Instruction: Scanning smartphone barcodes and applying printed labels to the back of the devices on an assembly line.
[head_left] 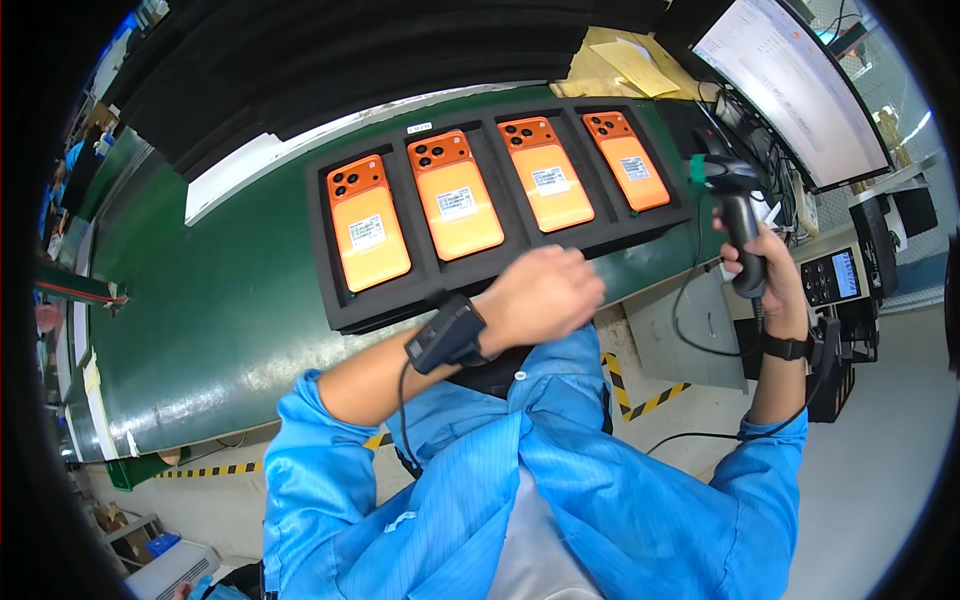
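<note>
Several orange phones lie back up in a black foam tray (325,250), each in its own slot with a white label on its back. From left to right I see the leftmost phone (375,265), another phone (470,225), a third phone (562,205) and the rightmost phone (645,190). My right hand (780,275) grips the handle of a black barcode scanner (742,225), raised to the right of the tray. In front of the tray's near edge, my left hand (545,295) is closed with its fingers curled; its palm side is hidden.
The tray stands on a green-topped bench (220,310). A monitor (800,90) stands at the far right, with yellow envelopes (630,65) at the back. The scanner's cable (685,330) hangs in a loop beside the bench. A small device with a screen (832,277) sits beyond my right wrist.
</note>
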